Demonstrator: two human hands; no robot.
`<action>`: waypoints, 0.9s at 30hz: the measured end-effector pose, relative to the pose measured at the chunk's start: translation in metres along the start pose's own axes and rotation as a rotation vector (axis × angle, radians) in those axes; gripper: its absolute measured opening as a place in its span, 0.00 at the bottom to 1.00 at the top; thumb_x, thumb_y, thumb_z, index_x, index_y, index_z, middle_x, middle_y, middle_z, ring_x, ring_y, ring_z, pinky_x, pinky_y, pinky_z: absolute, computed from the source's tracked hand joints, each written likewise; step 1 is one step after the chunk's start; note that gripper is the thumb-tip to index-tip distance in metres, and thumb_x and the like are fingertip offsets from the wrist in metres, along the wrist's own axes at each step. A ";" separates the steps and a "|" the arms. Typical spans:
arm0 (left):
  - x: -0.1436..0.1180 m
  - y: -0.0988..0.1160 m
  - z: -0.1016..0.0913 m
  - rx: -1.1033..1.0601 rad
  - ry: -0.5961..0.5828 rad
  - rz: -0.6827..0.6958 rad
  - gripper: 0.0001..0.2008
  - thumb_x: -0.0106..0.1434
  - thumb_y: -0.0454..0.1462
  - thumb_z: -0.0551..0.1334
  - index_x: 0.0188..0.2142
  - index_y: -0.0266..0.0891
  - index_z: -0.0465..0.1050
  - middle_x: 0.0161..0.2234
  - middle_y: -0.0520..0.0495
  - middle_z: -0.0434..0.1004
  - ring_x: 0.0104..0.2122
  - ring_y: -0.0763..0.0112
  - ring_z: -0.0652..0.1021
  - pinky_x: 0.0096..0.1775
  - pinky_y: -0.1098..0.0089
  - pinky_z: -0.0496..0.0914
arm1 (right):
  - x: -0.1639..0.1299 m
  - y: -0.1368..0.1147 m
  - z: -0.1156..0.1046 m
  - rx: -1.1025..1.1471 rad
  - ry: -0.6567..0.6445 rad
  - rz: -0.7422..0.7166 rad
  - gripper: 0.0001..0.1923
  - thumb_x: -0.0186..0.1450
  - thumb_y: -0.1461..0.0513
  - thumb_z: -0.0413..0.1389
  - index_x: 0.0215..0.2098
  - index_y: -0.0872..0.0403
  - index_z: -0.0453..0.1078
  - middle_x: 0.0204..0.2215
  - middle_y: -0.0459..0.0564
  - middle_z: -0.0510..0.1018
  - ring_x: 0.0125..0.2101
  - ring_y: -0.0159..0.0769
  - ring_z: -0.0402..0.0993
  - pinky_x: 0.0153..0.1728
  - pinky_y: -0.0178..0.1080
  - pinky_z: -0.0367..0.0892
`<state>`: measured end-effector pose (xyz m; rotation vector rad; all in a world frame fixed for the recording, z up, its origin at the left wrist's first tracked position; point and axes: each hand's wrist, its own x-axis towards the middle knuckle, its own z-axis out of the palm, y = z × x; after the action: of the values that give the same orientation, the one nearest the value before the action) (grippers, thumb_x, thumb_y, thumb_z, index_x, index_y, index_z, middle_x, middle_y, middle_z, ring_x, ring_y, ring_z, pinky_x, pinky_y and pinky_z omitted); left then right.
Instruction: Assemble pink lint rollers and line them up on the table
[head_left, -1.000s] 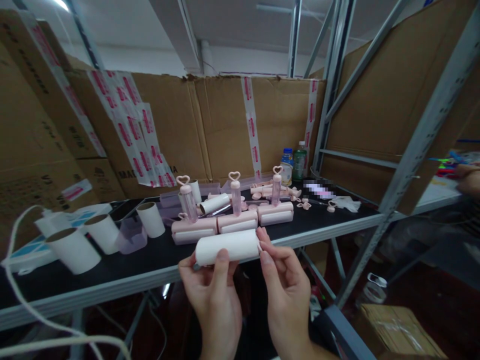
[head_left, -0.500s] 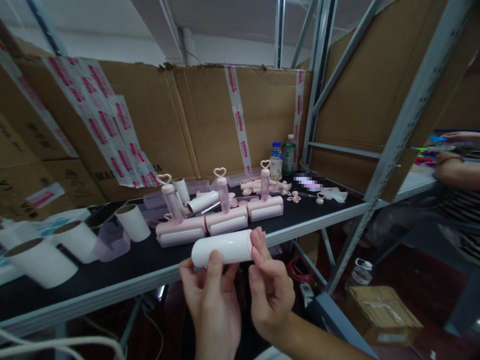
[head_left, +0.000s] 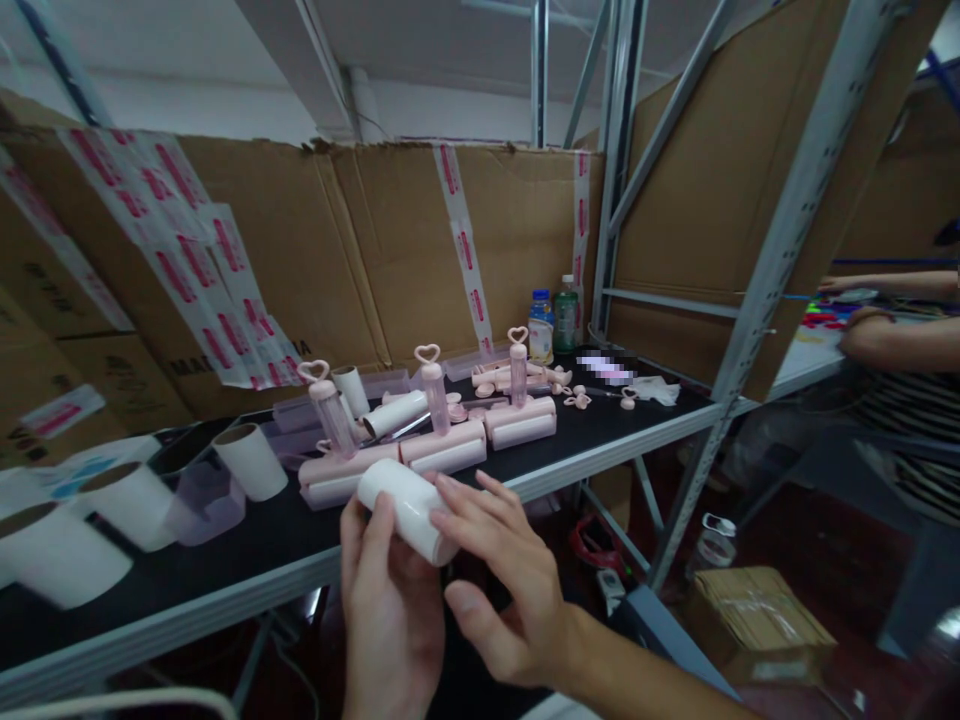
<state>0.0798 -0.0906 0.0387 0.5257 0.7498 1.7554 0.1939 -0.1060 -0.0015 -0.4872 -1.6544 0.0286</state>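
My left hand (head_left: 394, 600) grips a white lint roll (head_left: 406, 508) in front of the shelf edge, thumb on its near side. The roll is tilted, its right end lower and towards me. My right hand (head_left: 502, 560) lays outstretched fingers against that right end, with the thumb held apart below. Just behind are pink lint rollers (head_left: 448, 447) in a row, with heart-topped clear pink handles (head_left: 433, 392) standing upright on them.
White rolls (head_left: 251, 462) and a translucent tray (head_left: 210, 505) stand on the left of the black shelf (head_left: 247, 545). Pink parts (head_left: 517, 377), two bottles (head_left: 566, 315) and a tissue (head_left: 656, 388) lie further back. A metal post (head_left: 780, 250) rises at right; beyond it a co-worker's arm (head_left: 900, 340) shows.
The roll has turned from nearly level to slanted, its right end swinging down towards me. My right fingers have spread from their closed hold at its end. The view has shifted slightly.
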 end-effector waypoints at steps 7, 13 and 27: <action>0.010 0.017 -0.004 -0.031 0.065 0.029 0.08 0.70 0.32 0.59 0.46 0.41 0.75 0.41 0.44 0.85 0.34 0.65 0.85 0.32 0.71 0.81 | 0.072 0.092 -0.098 -0.541 0.204 0.334 0.14 0.78 0.57 0.48 0.52 0.52 0.74 0.45 0.53 0.84 0.48 0.42 0.81 0.52 0.45 0.73; 0.015 0.020 -0.011 -0.024 0.022 0.024 0.11 0.67 0.32 0.59 0.47 0.41 0.74 0.41 0.41 0.84 0.27 0.65 0.81 0.21 0.71 0.76 | 0.141 0.239 -0.146 -0.690 -0.351 0.568 0.09 0.72 0.57 0.61 0.42 0.56 0.77 0.40 0.49 0.83 0.41 0.39 0.80 0.47 0.46 0.76; 0.014 0.022 -0.012 0.001 -0.014 0.046 0.13 0.60 0.37 0.66 0.45 0.44 0.73 0.39 0.46 0.82 0.26 0.66 0.78 0.19 0.72 0.72 | 0.133 0.347 -0.135 -0.647 -0.761 1.010 0.16 0.72 0.55 0.62 0.53 0.57 0.74 0.50 0.51 0.79 0.46 0.45 0.79 0.45 0.47 0.79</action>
<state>0.0529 -0.0844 0.0462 0.5594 0.7334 1.7923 0.4172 0.2174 0.0412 -1.9586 -1.9437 0.4819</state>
